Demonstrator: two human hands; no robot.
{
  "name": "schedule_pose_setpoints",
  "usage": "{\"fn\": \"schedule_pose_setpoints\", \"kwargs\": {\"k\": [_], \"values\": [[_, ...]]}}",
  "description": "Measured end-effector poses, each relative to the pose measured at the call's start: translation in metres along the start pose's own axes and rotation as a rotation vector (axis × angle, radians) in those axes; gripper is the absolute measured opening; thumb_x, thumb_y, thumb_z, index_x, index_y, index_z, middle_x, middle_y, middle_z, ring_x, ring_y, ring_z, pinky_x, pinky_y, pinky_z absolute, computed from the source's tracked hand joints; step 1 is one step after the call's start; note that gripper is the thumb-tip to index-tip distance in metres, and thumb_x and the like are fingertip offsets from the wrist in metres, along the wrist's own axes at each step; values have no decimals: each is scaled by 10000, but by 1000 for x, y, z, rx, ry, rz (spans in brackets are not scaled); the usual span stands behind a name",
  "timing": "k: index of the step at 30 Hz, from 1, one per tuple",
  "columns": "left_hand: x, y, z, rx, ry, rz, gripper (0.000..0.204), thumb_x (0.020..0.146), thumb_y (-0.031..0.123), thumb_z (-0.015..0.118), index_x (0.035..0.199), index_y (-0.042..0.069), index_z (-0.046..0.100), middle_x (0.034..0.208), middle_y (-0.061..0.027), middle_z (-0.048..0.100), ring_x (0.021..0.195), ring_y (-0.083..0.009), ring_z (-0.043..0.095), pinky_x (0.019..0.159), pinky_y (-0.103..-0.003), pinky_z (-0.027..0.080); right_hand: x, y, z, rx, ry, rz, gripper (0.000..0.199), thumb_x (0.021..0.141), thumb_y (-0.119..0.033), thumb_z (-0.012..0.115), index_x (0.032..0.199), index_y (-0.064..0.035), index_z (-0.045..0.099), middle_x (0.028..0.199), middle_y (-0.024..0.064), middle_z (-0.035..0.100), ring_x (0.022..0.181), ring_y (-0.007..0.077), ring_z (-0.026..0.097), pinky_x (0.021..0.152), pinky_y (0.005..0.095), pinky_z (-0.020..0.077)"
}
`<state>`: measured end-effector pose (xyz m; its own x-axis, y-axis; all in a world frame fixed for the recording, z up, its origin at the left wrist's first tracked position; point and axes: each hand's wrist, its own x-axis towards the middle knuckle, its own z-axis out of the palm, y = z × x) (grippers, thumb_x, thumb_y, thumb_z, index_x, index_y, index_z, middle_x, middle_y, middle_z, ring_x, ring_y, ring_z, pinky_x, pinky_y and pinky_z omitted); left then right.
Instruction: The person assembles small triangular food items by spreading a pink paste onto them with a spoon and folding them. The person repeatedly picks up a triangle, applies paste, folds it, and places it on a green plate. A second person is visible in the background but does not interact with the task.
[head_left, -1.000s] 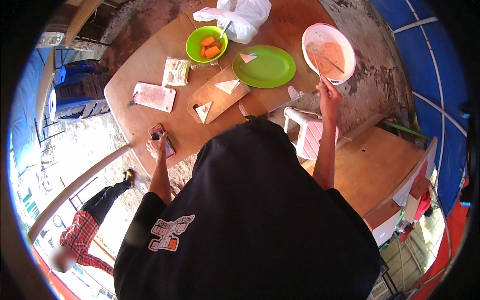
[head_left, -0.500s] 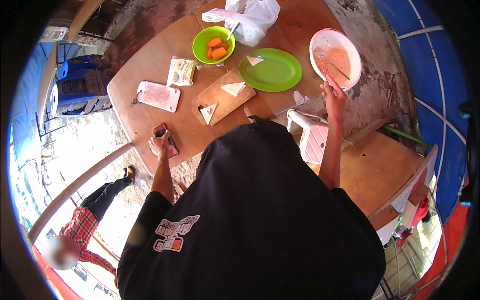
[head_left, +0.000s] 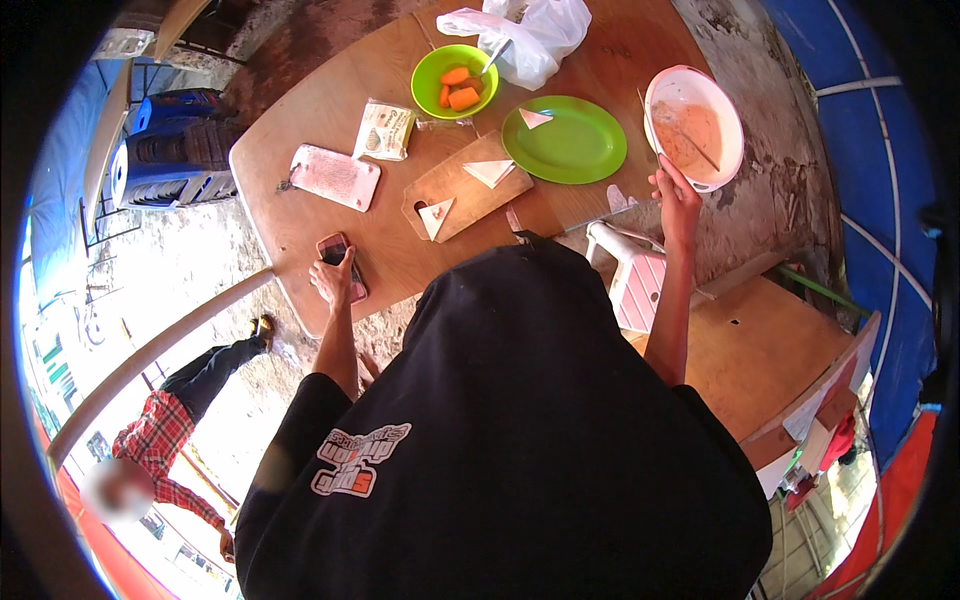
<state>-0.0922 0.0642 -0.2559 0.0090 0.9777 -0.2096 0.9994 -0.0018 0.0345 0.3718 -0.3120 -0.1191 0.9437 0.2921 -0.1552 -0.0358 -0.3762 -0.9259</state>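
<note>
The right grip [head_left: 678, 198] is closed in a narrow pinch on a thin stick [head_left: 649, 118], which slants up from its fingertips along the left rim of a pink-white bowl [head_left: 690, 88]. The bowl sits just above and to the right of that grip; whether the fingers touch its rim I cannot tell. Inside are an orange-pink mixture [head_left: 688, 120] and a second stick [head_left: 705, 152] leaning across it.

The left grip [head_left: 333, 280] lies over a phone [head_left: 336, 244] flat on the desk [head_left: 395, 232], fingers bent; whether it clasps the phone or only rests on it I cannot tell.

Left of the right grip and a little higher is a green oval plate [head_left: 585, 145] with one small pale triangle [head_left: 534, 119] near its left edge. Between the two grips, a wooden board [head_left: 468, 202] lies at a slant, bearing pale triangular pieces [head_left: 435, 217]. Directly above the left grip are a pale speckled slab [head_left: 337, 178] and, farther up and right, a packet [head_left: 383, 130]. Beyond the packet, farther from the left grip, a green bowl [head_left: 421, 85] holds orange chunks [head_left: 463, 98], beside a white plastic bag [head_left: 545, 45].
</note>
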Motion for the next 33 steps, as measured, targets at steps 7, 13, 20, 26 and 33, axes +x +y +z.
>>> {"fn": "schedule_pose_setpoints", "kwargs": {"k": [7,13,20,26,33], "values": [[-1,4,-4,-55,-12,-31,890,604,629,762,1083,-91,551,1129,-242,543,1078,-382,536,916,-477,447,-7,-10,7,-24,-30,57,295,924,-111,579,1209,-55,634,997,17,665,803,88,620,636,216,476],[1,13,-12,-283,-7,-48,828,573,593,787,1042,-59,584,1047,-231,567,993,-365,577,859,-450,465,-9,-15,13,-12,-36,73,308,927,-130,580,1223,-61,626,976,18,670,809,84,615,643,219,477],[55,72,-44,-1002,-265,-135,596,705,497,756,895,-54,630,802,-100,644,700,-163,618,633,-298,505,-9,-19,19,-51,-65,88,311,931,-155,582,1228,-74,626,931,39,679,775,77,596,642,225,471],[130,192,-70,-367,-199,108,859,622,678,685,919,-127,670,916,-257,679,841,-324,674,744,-393,504,-8,-22,28,-74,-85,92,315,934,-165,582,1231,-65,621,889,46,676,750,69,575,638,218,461],[177,292,-37,-197,-139,279,828,587,717,671,952,-25,713,942,-217,690,931,-334,674,815,-424,510,-23,-15,32,-35,-83,103,316,937,-134,566,1239,-52,611,937,51,678,779,69,584,656,216,468]]}}
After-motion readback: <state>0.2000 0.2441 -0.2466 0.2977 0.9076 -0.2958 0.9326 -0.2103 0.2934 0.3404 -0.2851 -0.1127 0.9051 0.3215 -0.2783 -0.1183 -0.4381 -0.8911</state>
